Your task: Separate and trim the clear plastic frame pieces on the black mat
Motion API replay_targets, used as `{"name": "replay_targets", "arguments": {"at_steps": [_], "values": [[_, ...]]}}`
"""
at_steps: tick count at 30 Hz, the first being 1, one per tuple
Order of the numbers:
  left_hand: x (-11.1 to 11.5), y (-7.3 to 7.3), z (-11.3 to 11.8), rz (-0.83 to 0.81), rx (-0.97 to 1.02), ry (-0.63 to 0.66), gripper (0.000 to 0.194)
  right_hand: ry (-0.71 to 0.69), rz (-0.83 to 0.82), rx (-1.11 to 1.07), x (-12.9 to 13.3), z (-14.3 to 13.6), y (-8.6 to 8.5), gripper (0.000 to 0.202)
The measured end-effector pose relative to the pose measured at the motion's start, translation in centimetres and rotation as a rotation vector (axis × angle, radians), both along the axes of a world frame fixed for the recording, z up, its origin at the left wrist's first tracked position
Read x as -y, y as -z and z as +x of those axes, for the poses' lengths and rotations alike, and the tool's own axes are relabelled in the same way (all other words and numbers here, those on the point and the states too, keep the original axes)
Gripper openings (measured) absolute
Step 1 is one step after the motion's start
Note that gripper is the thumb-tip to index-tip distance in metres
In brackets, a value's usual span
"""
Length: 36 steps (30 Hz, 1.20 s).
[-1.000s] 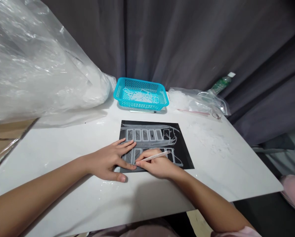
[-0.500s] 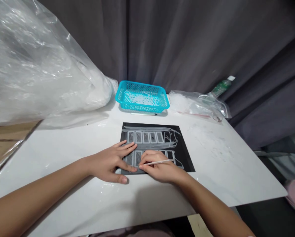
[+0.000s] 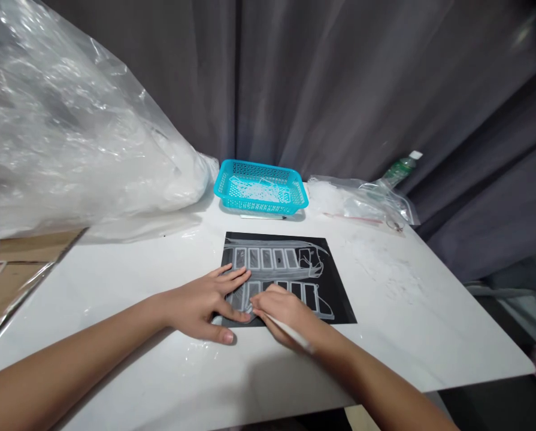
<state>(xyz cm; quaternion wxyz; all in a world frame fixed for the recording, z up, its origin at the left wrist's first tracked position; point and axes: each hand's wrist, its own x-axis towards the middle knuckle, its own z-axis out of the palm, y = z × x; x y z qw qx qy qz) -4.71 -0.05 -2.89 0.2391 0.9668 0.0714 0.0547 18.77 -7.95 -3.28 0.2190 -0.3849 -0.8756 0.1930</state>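
Note:
A black mat (image 3: 341,299) lies on the white table, with a translucent sheet of white rectangular frames (image 3: 268,258) on it in two rows. My left hand (image 3: 205,304) is spread flat, its fingers and thumb over the left end of the sheet and the mat's edge. Close to its fingertips, my right hand (image 3: 283,308) pinches a thin white pen-like stick (image 3: 294,336). The stick is blurred and slants down to the right across the hand. Fingers hide its tip, at the near edge of the lower row. Some loose strips curl at the sheet's right end.
Behind the mat stands a blue basket (image 3: 261,206) holding thin white pieces. A large clear plastic bag (image 3: 115,149) bulges at the left, above cardboard (image 3: 29,263). At the back right lie a clear bag (image 3: 357,200) and a green bottle (image 3: 399,172). Small scraps (image 3: 393,269) dot the table.
The stick has swung from nearly level to slanting down to the right as my right hand turned. My left hand keeps its place on the sheet. The whole view has shifted slightly.

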Motion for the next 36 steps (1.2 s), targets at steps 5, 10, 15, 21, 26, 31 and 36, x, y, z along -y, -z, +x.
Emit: {"name": "replay_targets", "arguments": {"at_steps": [5,10,15,21,26,31,36], "values": [[0.0,0.4,0.0,0.002,0.044,-0.009,0.047,0.19,-0.359,-0.185,-0.7,0.1,-0.3,0.011],[0.0,0.5,0.0,0.01,0.057,-0.005,0.047,0.198,-0.358,-0.238,-0.9,-0.4,-0.3,0.014],[0.0,0.4,-0.1,0.017,0.044,-0.017,0.046,0.198,-0.367,-0.239,-0.8,-0.8,-0.1,0.016],[0.0,0.5,0.0,0.03,0.028,-0.012,0.046,0.205,-0.346,-0.212,-0.6,-0.9,0.0,0.016],[0.1,0.3,0.1,0.03,0.018,-0.007,0.047,0.165,-0.102,-0.062,0.3,-1.2,-0.1,0.012],[0.1,0.3,0.0,0.02,0.039,-0.016,0.046,0.163,0.174,0.134,1.1,-1.6,0.5,0.012],[0.1,0.3,-0.1,0.005,0.038,-0.023,0.045,0.142,0.545,0.24,1.2,-2.2,1.4,0.015]]}}
